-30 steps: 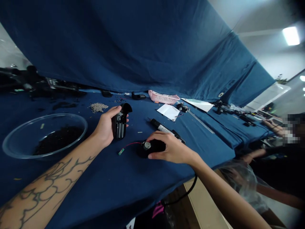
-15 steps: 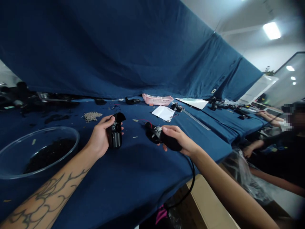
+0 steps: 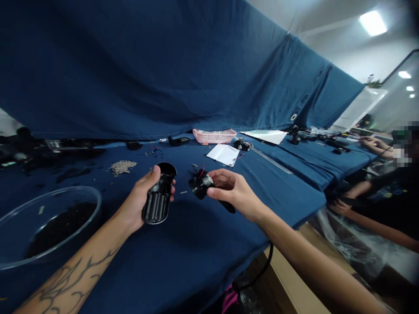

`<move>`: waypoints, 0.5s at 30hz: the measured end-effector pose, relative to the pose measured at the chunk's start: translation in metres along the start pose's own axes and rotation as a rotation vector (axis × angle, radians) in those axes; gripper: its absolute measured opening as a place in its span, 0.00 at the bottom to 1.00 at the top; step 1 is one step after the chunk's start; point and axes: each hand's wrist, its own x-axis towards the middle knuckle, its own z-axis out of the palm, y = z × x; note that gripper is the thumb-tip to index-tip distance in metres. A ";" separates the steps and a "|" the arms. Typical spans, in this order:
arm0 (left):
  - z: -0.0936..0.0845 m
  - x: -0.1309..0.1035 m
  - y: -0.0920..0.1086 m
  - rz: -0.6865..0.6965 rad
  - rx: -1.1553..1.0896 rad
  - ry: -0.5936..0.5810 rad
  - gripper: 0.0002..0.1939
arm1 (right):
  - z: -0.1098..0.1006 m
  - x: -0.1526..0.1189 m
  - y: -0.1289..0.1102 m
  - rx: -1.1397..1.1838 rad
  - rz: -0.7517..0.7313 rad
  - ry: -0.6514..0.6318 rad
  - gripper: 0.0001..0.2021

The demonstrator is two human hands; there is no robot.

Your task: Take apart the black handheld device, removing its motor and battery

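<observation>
My left hand point(image 3: 140, 201) grips a black ribbed plastic housing point(image 3: 158, 196), its open inside turned up toward me. My right hand point(image 3: 234, 191) holds a small black motor part point(image 3: 200, 184) with a silver hub and a thin red wire, lifted just above the blue cloth. The two pieces are close together, roughly a hand's width apart, over the middle of the table point(image 3: 183, 248).
A glass bowl point(image 3: 42, 226) of dark bits sits at left. A pile of small screws point(image 3: 121, 165), a pink tray point(image 3: 214, 135) and white paper point(image 3: 224, 154) lie farther back. Another person point(image 3: 386, 192) sits at right. A blue cloth point(image 3: 163, 65) hangs behind.
My right hand lifted the motor part off the table and carried it left toward the housing. My left hand tilted the housing so its inside faces up.
</observation>
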 end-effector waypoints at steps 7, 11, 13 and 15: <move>-0.005 0.003 -0.002 -0.004 -0.026 -0.021 0.26 | 0.021 -0.019 -0.004 -0.361 -0.322 0.029 0.28; -0.006 0.002 -0.001 -0.036 -0.012 -0.024 0.28 | 0.025 -0.024 -0.007 -0.496 -0.474 0.002 0.22; -0.005 0.002 -0.001 -0.036 0.002 -0.024 0.29 | 0.027 -0.024 -0.006 -0.512 -0.493 -0.011 0.21; -0.003 0.004 0.000 -0.027 0.004 -0.021 0.29 | 0.028 -0.023 -0.002 -0.507 -0.476 -0.021 0.22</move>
